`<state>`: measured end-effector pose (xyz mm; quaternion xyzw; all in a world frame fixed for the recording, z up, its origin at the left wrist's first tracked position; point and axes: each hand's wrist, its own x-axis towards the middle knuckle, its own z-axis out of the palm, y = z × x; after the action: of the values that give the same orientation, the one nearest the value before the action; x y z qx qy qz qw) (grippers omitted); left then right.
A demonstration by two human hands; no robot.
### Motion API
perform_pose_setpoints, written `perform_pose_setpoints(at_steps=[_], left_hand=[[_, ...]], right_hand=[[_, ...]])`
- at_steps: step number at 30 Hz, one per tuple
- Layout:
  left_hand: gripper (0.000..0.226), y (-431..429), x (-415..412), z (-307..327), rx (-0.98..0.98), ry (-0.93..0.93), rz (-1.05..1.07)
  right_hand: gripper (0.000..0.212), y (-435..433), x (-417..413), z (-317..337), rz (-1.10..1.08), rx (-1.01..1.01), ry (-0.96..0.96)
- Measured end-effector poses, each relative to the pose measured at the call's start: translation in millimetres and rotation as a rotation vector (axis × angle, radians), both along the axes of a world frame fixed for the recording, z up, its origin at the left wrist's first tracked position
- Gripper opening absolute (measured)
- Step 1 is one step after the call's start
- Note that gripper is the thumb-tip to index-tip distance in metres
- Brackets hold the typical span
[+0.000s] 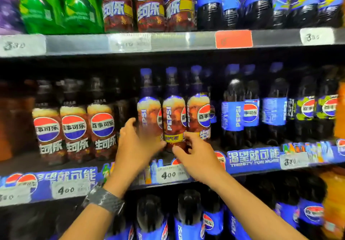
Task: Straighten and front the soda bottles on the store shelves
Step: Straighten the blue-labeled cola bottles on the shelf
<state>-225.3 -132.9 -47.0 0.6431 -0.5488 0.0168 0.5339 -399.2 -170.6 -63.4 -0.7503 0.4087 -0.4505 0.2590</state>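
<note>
We're at the middle shelf (252, 158), dead centre, where three brown-labelled cola bottles stand upright in a tight row. Our left hand (138, 144) enters from seven o'clock, a dark wristwatch (104, 200) on the wrist. It wraps the left bottle (147, 112) low down, thumb up the nine o'clock side and fingers curled across the front, though blur smears the grip.

Our right hand (196, 154) enters from five o'clock and pinches the foot of the middle bottle (173, 116). The forefinger is on the yellow band and the thumb just below it at six o'clock.

Both held bottles are turned aside: the upright PEPSI lettering faces us and the round logo sits off at the three o'clock edge. The right bottle (198, 112) touches the middle one at its three o'clock and shows more of its logo.

Out at nine o'clock, three matching bottles (74, 127) show their logos square to the front. At three o'clock stand blue-labelled bottles (233, 116), their labels turned every which way. At six o'clock, under our hands, a white price tag (169, 174) reads 400. Up at one o'clock, an orange tag (233, 39) sits on the rail of the shelf above.
</note>
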Motion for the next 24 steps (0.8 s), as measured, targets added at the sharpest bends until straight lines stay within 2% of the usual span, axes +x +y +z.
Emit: perform_pose_setpoints(at_steps=[3, 5, 8, 10, 12, 16, 19, 24], left_hand=[[0.111, -6, 0, -1, 0.04, 0.023, -0.005], [0.108, -9, 6, -1, 0.052, 0.043, -0.033], [0.098, -12, 14, 2, 0.089, 0.126, -0.111], [0.083, -15, 18, 2, 0.083, 0.138, -0.148], [0.078, -18, 22, 3, 0.097, 0.143, -0.173], [0.081, -24, 30, 3, 0.128, 0.212, -0.242], [0.076, -24, 32, 5, 0.129, 0.198, -0.246], [0.079, -22, 32, 8, 0.136, 0.234, -0.282]], right_hand=[[0.063, 3, -3, -4, 0.067, -0.018, -0.009], [0.059, 5, -5, -4, 0.107, -0.005, -0.018], [0.022, 0, -7, 0, 0.078, -0.025, -0.051], [0.016, -4, -4, 2, 0.081, -0.039, -0.044], [0.022, -5, 1, 1, 0.094, -0.061, -0.033], [0.022, -11, 1, 0, 0.07, -0.06, -0.054], [0.02, -11, 3, -1, 0.08, -0.049, -0.027], [0.037, -9, 7, 2, -0.005, -0.116, 0.034]])
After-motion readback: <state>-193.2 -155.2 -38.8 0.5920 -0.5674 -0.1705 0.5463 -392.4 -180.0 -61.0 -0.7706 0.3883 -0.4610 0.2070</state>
